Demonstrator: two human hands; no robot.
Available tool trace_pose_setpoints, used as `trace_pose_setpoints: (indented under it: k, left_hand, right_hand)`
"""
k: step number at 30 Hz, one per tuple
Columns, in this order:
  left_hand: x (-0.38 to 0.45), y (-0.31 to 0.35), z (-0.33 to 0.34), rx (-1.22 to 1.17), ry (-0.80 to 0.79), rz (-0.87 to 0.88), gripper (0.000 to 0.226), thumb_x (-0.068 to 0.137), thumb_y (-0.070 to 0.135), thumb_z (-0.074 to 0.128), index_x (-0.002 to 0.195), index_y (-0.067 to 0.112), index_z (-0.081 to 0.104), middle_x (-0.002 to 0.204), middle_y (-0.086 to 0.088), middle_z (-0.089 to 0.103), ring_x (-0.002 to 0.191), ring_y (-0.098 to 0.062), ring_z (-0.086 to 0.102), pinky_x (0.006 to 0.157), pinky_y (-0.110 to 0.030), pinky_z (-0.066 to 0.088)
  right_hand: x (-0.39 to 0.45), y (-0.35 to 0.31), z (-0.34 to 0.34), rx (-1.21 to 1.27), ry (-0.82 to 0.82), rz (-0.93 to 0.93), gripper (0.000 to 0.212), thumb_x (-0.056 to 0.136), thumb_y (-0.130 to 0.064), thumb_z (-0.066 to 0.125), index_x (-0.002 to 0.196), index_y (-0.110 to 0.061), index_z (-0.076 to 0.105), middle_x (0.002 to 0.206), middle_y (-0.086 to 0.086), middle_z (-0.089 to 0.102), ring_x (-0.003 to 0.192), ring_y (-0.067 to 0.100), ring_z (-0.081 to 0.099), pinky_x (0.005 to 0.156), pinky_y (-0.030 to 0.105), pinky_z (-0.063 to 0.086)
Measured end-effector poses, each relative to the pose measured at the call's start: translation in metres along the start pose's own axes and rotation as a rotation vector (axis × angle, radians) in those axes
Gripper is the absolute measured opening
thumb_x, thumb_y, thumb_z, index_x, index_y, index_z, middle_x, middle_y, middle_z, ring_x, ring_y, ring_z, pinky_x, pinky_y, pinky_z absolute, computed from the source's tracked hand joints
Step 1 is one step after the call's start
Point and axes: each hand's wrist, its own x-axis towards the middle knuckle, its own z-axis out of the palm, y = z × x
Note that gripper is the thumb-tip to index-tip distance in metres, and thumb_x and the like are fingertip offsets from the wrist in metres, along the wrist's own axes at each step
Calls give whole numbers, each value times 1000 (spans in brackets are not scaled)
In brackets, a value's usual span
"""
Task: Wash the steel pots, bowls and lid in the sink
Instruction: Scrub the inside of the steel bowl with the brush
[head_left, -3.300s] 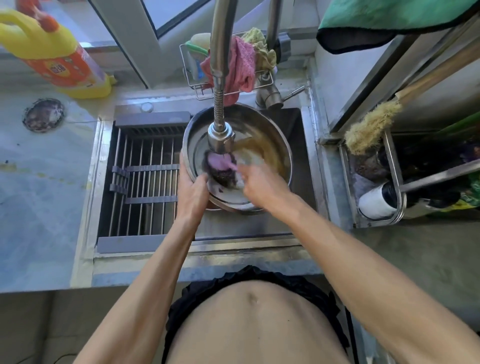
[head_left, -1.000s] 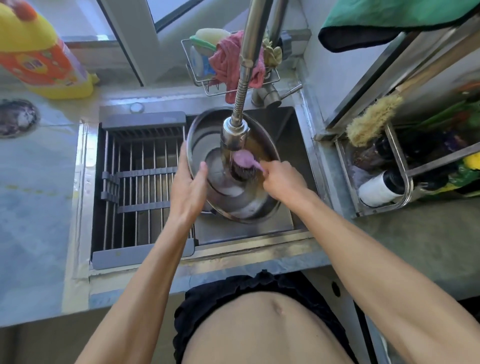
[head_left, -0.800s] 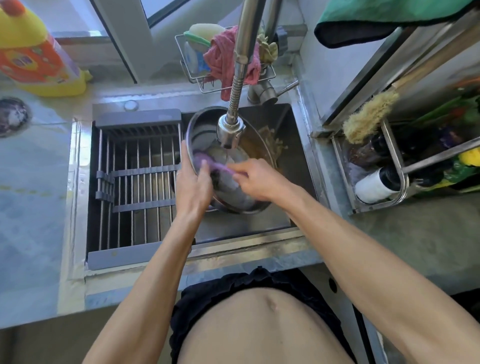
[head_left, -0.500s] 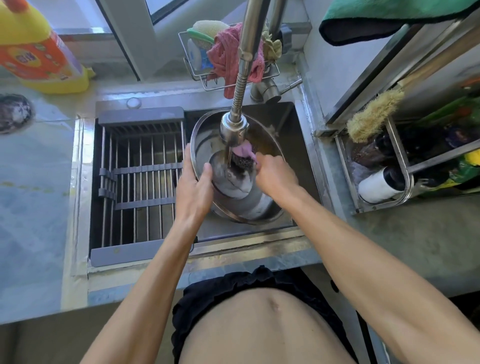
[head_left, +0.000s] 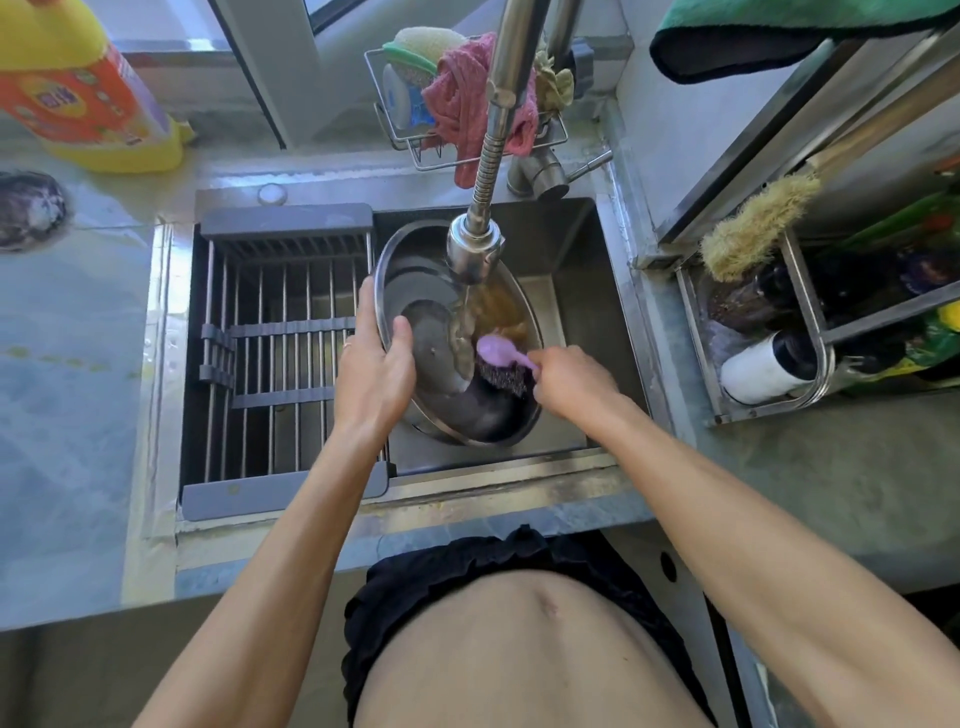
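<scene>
A large steel bowl (head_left: 415, 275) sits tilted in the sink (head_left: 571, 249), under the pull-down faucet head (head_left: 475, 249), from which water runs. My left hand (head_left: 376, 371) grips the bowl's left rim, thumb inside. My right hand (head_left: 569, 376) holds the pink handle of a scrubber (head_left: 498, 358) whose dark steel-wool pad presses on the bowl's inner wall. Brownish water pools inside the bowl on its far right side.
A grey drying rack (head_left: 280, 343) covers the sink's left half. A yellow detergent bottle (head_left: 88, 88) stands at the back left. A wire caddy (head_left: 457, 98) with sponges and a pink cloth hangs behind the faucet. A steel rack (head_left: 779, 332) with a brush and bottles is at right.
The scrubber has swept back and forth inside the bowl and now sits at its lower right. My left hand has kept its grip on the rim.
</scene>
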Motion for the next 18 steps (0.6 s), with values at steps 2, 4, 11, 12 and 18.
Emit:
trace_pose_setpoints:
  k: [2, 4, 11, 12, 18]
  left_hand:
    - [-6, 1, 6, 11, -27, 7, 59, 106, 42, 39, 161, 44, 17, 148, -4, 55, 133, -26, 52, 113, -51, 41]
    - [-11, 3, 13, -1, -31, 5, 61, 103, 45, 39, 161, 45, 17, 149, -5, 54, 133, -27, 52, 112, -52, 42]
    - [10, -2, 6, 14, 84, -61, 56, 109, 35, 35, 162, 35, 18, 97, -7, 68, 89, -24, 64, 89, -43, 51]
    - [10, -1, 4, 20, 81, -51, 55, 110, 33, 35, 162, 35, 18, 98, -6, 67, 91, -25, 63, 87, -40, 49]
    - [-9, -2, 2, -82, 21, 15, 54, 107, 36, 38, 160, 39, 26, 143, 2, 60, 130, -19, 56, 115, -44, 41]
  right_hand:
    - [5, -9, 3, 112, 126, -14, 31, 95, -13, 46, 122, -19, 59, 110, 17, 65, 101, 39, 62, 71, 34, 42]
    - [10, -25, 5, 255, 197, -100, 35, 98, -14, 44, 129, -18, 57, 111, 22, 66, 102, 43, 60, 77, 40, 49]
    - [-7, -45, -1, 332, -67, -481, 39, 99, -21, 53, 138, -25, 57, 126, 4, 67, 111, 21, 62, 97, 36, 48]
    - [-8, -43, 0, 332, -51, -497, 39, 99, -21, 53, 138, -25, 57, 126, 4, 67, 112, 21, 62, 98, 37, 49]
    - [17, -48, -17, 197, 265, -328, 50, 99, -16, 43, 142, -41, 48, 105, 12, 70, 84, 33, 64, 63, 33, 40]
